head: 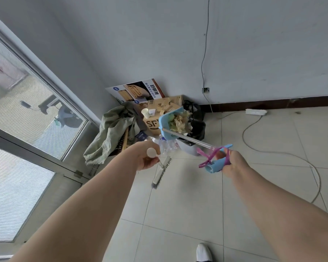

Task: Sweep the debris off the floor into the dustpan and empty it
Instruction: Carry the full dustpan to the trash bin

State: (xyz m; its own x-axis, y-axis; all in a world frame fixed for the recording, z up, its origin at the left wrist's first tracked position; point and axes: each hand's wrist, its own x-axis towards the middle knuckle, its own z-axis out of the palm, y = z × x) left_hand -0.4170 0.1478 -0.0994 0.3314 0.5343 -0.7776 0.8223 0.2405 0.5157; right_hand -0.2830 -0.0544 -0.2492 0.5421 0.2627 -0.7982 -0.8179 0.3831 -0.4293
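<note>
A blue dustpan [165, 120] full of dry leaves and crumpled scraps [180, 121] hangs in the air over a bin lined with a black bag [196, 120]. Its metal shaft [187, 139] runs back to a blue grip with pink straps, and my right hand [233, 163] is shut on that grip. My left hand [148, 157] grips the white top end of the broom handle. The broom head [161, 172] rests on the tiled floor just below that hand.
A cardboard box [159, 112] with paper cups and scraps stands in the corner, beside a grey-green sack [112, 131] and crushed plastic bottles [167, 145]. A power strip [255, 111] and its cable [272, 152] lie along the right floor. A glass door is at left. My white shoe [203, 253] is at the bottom.
</note>
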